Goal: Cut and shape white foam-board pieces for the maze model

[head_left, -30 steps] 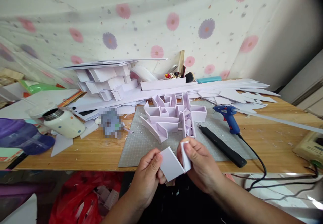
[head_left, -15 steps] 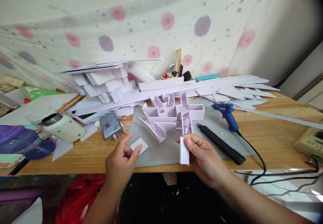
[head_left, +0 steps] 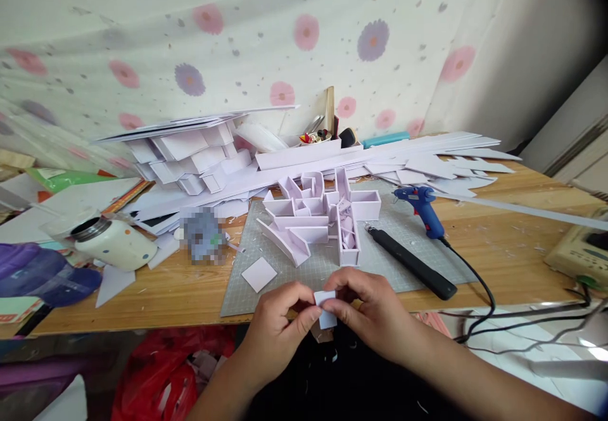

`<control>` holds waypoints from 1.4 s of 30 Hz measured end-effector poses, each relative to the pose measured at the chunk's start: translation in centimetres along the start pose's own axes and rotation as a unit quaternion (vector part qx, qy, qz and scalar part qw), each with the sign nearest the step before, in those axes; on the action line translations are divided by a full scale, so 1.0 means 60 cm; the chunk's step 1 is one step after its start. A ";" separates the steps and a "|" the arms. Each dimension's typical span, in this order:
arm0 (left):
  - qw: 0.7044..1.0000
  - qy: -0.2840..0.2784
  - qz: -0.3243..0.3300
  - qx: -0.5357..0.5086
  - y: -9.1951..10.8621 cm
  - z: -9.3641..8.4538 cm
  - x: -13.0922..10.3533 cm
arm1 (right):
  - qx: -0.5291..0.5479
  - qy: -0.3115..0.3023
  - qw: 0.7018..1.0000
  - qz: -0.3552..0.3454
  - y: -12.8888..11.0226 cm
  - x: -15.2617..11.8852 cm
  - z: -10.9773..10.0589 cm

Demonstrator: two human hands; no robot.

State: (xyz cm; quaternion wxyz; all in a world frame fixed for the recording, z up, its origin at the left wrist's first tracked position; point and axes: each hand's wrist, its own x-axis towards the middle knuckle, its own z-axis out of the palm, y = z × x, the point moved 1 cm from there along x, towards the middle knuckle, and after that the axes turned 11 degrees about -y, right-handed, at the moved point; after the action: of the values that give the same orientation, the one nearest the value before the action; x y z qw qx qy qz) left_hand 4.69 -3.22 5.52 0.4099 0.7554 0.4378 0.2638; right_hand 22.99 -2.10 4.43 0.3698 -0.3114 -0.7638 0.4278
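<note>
By the near edge of the cutting mat (head_left: 237, 301), the left hand (head_left: 280, 326) and right hand (head_left: 368, 307) are pinching a white piece (head_left: 327, 320) (a white square (head_left: 259, 274) is lying on the mat's left).

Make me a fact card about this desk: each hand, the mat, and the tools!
Left hand: pinching a small white rectangular board piece
Right hand: pinching the same piece
On the grey gridded mat: flat white square card, white open-topped box pieces, long black handheld tool
Beyond the black tool: blue pistol-shaped glue gun
</note>
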 end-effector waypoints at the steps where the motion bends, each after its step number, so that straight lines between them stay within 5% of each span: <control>1: 1.000 -0.002 -0.001 0.017 0.003 -0.002 0.002 | -0.027 -0.003 0.999 -0.019 0.000 0.000 -0.001; 7: 0.994 -0.005 0.002 0.113 0.021 -0.012 0.017 | -0.054 0.010 0.991 -0.118 0.002 -0.002 -0.010; 11: 0.968 0.162 -0.044 0.188 0.017 -0.040 0.038 | -0.073 0.112 0.980 -0.146 0.009 -0.013 -0.022; 14: 0.935 0.244 -0.077 0.244 0.006 -0.057 0.060 | -0.082 0.127 0.976 -0.155 0.022 -0.024 -0.027; 23: 0.906 0.177 0.003 0.384 -0.011 -0.061 0.100 | -0.086 0.084 0.982 -0.147 0.051 -0.040 -0.025; 42: 0.890 0.151 -0.054 0.426 -0.026 -0.057 0.106 | -0.065 0.056 0.985 -0.150 0.061 -0.041 -0.025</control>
State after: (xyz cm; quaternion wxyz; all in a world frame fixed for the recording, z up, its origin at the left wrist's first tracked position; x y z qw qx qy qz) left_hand 4.46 4.13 6.26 -0.0085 0.7837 0.6050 0.1404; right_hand 26.14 -1.81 0.99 0.4508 -0.2396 -0.8062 0.2990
